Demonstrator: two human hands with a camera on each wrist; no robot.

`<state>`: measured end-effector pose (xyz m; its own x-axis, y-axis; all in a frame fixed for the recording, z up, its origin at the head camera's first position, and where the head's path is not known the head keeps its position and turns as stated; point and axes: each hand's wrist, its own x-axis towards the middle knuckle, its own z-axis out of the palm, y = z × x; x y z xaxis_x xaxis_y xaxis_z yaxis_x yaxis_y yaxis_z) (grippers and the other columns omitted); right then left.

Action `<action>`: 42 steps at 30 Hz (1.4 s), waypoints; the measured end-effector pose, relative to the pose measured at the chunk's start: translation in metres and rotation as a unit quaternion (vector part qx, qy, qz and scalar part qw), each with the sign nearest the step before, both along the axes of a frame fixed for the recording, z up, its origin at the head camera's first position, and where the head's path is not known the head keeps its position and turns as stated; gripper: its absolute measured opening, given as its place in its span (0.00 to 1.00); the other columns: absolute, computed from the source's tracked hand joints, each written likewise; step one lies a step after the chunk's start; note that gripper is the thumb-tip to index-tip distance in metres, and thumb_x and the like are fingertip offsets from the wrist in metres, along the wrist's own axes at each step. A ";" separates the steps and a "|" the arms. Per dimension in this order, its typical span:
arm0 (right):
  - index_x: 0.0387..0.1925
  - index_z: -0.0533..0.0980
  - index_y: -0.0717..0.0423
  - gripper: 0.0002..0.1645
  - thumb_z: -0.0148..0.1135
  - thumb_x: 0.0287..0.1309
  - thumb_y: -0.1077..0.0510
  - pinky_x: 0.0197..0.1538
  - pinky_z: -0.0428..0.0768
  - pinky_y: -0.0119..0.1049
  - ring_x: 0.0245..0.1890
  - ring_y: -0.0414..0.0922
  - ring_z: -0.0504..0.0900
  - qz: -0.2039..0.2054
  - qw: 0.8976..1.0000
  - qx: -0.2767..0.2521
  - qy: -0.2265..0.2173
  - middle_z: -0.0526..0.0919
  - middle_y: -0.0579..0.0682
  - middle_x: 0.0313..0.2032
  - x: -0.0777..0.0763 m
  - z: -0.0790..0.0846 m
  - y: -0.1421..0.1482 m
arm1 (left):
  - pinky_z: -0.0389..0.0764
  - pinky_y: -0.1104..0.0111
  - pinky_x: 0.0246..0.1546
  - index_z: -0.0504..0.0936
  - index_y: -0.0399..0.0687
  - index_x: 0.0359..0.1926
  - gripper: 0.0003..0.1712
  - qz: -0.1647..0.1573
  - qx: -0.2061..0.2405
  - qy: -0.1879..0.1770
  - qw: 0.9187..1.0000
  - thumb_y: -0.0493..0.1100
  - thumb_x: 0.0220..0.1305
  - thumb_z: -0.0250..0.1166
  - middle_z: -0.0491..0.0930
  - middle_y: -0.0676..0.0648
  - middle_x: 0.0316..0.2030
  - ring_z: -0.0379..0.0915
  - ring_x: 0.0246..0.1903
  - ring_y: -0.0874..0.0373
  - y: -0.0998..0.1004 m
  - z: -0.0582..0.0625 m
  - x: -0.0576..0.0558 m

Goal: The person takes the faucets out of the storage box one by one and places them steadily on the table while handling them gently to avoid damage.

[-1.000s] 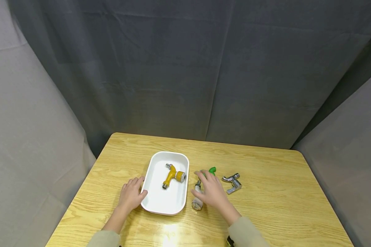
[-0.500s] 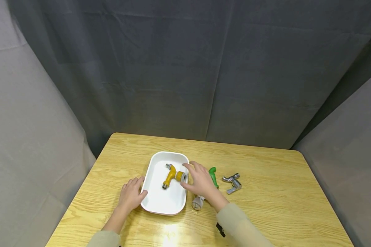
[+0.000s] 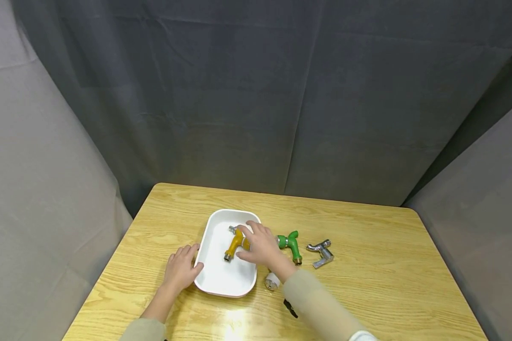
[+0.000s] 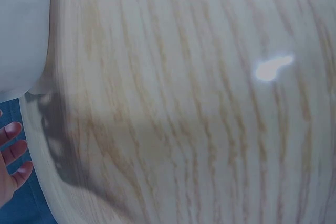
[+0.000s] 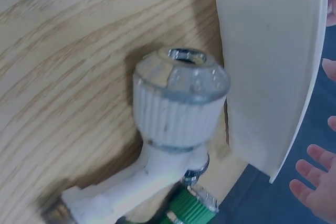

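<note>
A yellow tap (image 3: 233, 247) lies inside a white tray (image 3: 226, 284). My right hand (image 3: 261, 245) is over the tray's right rim, its spread fingers just above the yellow tap's handle end and partly hiding it; contact cannot be made out. At the tray's left rim is my left hand (image 3: 181, 269), fingers extended and thumb by the edge. Spread fingertips (image 5: 310, 182) show at the right wrist view's border, with nothing gripped. On the table right of the tray, a white tap (image 5: 173, 114) lies partly under my right arm in the head view.
A green tap (image 3: 293, 244) lies right of the tray, beyond my right wrist. Farther right is a chrome tap (image 3: 323, 252). The wooden table (image 3: 388, 284) has grey cloth (image 3: 222, 94) hanging behind it and at both sides.
My right hand has moved left, from over the white tap to above the yellow tap in the tray. More of the green tap shows now. My left hand and the taps have not moved.
</note>
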<state>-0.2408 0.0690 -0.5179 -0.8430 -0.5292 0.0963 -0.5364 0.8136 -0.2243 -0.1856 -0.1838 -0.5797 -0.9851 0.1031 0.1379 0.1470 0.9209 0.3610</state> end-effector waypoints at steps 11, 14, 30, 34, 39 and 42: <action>0.64 0.60 0.44 0.46 0.60 0.44 0.32 0.55 0.68 0.49 0.56 0.53 0.67 0.004 0.998 0.056 -0.019 0.65 0.54 0.59 -0.006 -0.012 -0.023 | 0.67 0.52 0.46 0.70 0.49 0.59 0.29 -0.001 0.002 0.000 1.000 0.51 0.55 0.57 0.75 0.45 0.48 0.68 0.50 0.48 0.000 0.000 0.000; 0.64 0.60 0.43 0.47 0.59 0.44 0.30 0.55 0.68 0.48 0.55 0.52 0.67 -0.001 0.997 0.075 -0.022 0.65 0.53 0.58 -0.007 -0.016 -0.026 | 0.67 0.52 0.46 0.70 0.49 0.59 0.29 -0.001 0.003 0.002 1.000 0.51 0.55 0.57 0.74 0.45 0.48 0.68 0.50 0.47 0.001 0.000 -0.001; 0.63 0.62 0.43 0.50 0.60 0.39 0.27 0.50 0.70 0.45 0.46 0.53 0.71 -0.061 0.989 0.120 -0.055 0.69 0.59 0.50 -0.008 -0.031 -0.043 | 0.67 0.51 0.47 0.70 0.48 0.59 0.30 -0.003 0.008 -0.001 1.000 0.51 0.55 0.58 0.74 0.44 0.49 0.68 0.51 0.47 0.000 0.000 0.000; 0.61 0.63 0.44 0.50 0.60 0.38 0.26 0.50 0.69 0.45 0.45 0.53 0.71 -0.072 0.987 0.133 -0.054 0.70 0.58 0.47 -0.008 -0.034 -0.046 | 0.67 0.52 0.46 0.70 0.48 0.59 0.30 -0.002 0.005 -0.002 1.000 0.51 0.55 0.58 0.75 0.44 0.49 0.68 0.50 0.47 0.000 0.000 -0.001; 0.60 0.64 0.43 0.49 0.59 0.38 0.25 0.52 0.67 0.48 0.47 0.54 0.69 -0.088 0.983 0.151 -0.063 0.71 0.59 0.47 -0.006 -0.036 -0.051 | 0.67 0.52 0.46 0.70 0.48 0.59 0.30 0.000 0.008 0.001 1.000 0.51 0.55 0.57 0.75 0.44 0.48 0.68 0.50 0.46 0.000 0.000 0.000; 0.61 0.64 0.42 0.48 0.57 0.39 0.24 0.55 0.64 0.49 0.49 0.55 0.68 -0.094 0.979 0.165 -0.069 0.70 0.59 0.49 -0.005 -0.038 -0.053 | 0.67 0.51 0.47 0.70 0.48 0.59 0.29 0.000 0.010 0.002 1.000 0.51 0.55 0.57 0.75 0.44 0.48 0.68 0.50 0.46 0.000 -0.001 0.000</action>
